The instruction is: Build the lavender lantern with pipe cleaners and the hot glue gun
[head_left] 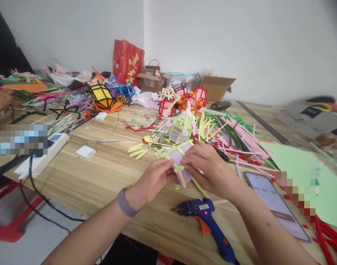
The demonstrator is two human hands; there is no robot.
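Between my hands is a small purple lantern [186,178] with fuzzy yellow-green pipe-cleaner edges and a yellow-green knot on its front. My left hand [156,179] grips its left side, thumb on the purple panel. The bent fingers of my right hand [209,167] press at its right side; their tips are partly hidden. Just beyond stands a similar purple lantern [179,135] topped with lilac and green pipe cleaners. Below my right hand, a blue hot glue gun [205,211] lies on the table, a small red light glowing on it.
A phone [276,204] lies by my right forearm, near a pale green sheet [303,176]. Pink and green pipe cleaners [240,138] pile behind. At left are a power strip [44,158] with cables, a white adapter [85,152], a yellow-black lantern [100,94] and another person's hand [1,101].
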